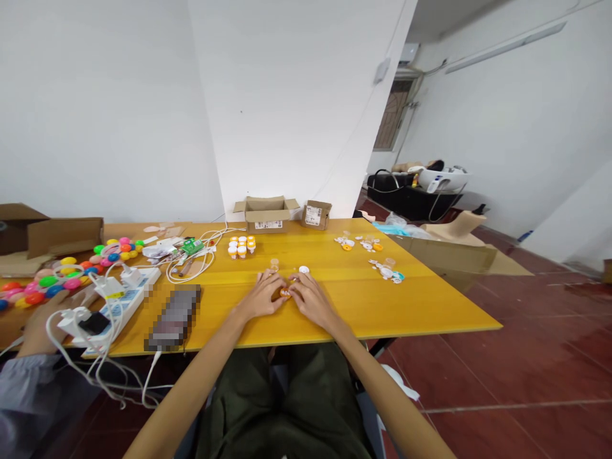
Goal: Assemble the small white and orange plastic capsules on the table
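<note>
My left hand (pixel 262 294) and my right hand (pixel 308 297) rest together on the yellow table (pixel 335 306), fingertips meeting around a small orange and white piece (pixel 285 293). Both hands pinch at it with curled fingers. Just beyond my fingers lie a white cap (pixel 304 269) and a small clear cup (pixel 274 262). A cluster of small orange-capped white bottles (pixel 241 246) stands farther back.
Loose caps and small parts (pixel 377 255) lie scattered at right. Two open cardboard boxes (pixel 266 213) sit at the far edge. A power strip with cables (pixel 122 296), a dark blurred device (pixel 174 317) and colourful plastic eggs (pixel 71 271) fill the left, where another person's hand (pixel 41 319) rests.
</note>
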Demonstrator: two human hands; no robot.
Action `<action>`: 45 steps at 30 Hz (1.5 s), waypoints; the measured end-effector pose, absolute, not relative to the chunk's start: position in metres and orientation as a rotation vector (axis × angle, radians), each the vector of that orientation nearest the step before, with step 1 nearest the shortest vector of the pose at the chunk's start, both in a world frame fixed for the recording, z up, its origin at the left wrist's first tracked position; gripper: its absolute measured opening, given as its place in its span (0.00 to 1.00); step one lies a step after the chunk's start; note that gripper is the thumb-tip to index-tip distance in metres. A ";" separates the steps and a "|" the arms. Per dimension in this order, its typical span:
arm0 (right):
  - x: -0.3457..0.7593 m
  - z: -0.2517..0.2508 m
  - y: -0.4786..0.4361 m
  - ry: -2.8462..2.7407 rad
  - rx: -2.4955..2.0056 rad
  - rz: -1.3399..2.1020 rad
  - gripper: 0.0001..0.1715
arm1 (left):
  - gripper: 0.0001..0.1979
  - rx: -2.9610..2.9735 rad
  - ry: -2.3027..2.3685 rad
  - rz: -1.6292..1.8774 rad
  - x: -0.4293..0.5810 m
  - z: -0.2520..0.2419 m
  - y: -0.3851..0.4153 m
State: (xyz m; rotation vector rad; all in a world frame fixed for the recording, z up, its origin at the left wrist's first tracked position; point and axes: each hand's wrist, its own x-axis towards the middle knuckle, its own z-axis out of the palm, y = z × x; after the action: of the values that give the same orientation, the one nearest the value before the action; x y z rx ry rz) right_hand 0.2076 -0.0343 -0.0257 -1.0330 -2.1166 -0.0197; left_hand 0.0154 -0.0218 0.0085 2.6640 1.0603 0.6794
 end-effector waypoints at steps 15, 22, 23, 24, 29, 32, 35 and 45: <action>0.208 -0.030 -0.030 -2.056 -0.989 0.105 0.10 | 0.06 2.667 1.059 0.679 0.015 0.008 -0.021; 0.208 -0.031 -0.029 -2.030 -0.988 0.138 0.09 | 0.07 2.660 1.059 0.701 0.015 0.006 -0.021; 0.208 -0.031 -0.028 -2.026 -0.989 0.145 0.09 | 0.07 2.658 1.058 0.699 0.015 0.006 -0.021; 0.209 -0.032 -0.027 -2.024 -0.990 0.149 0.09 | 0.07 2.656 1.059 0.697 0.015 0.006 -0.021; 0.208 -0.032 -0.027 -2.033 -1.007 0.138 0.10 | 0.07 2.657 1.069 0.688 0.015 0.006 -0.021; 0.207 -0.031 -0.028 -2.045 -1.019 0.117 0.10 | 0.07 2.667 1.066 0.699 0.015 0.005 -0.020; 0.207 -0.030 -0.028 -2.055 -1.017 0.102 0.10 | 0.07 2.669 1.061 0.712 0.015 0.005 -0.020; 0.207 -0.032 -0.026 -2.026 -0.999 0.141 0.10 | 0.07 2.682 1.039 0.702 0.015 0.006 -0.020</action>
State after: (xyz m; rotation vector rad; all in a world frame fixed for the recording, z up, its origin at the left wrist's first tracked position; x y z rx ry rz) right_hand 0.2067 -0.0259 -0.0318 -0.9992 -2.0264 0.1409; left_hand 0.0145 -0.0202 0.0061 2.6817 1.0388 0.7017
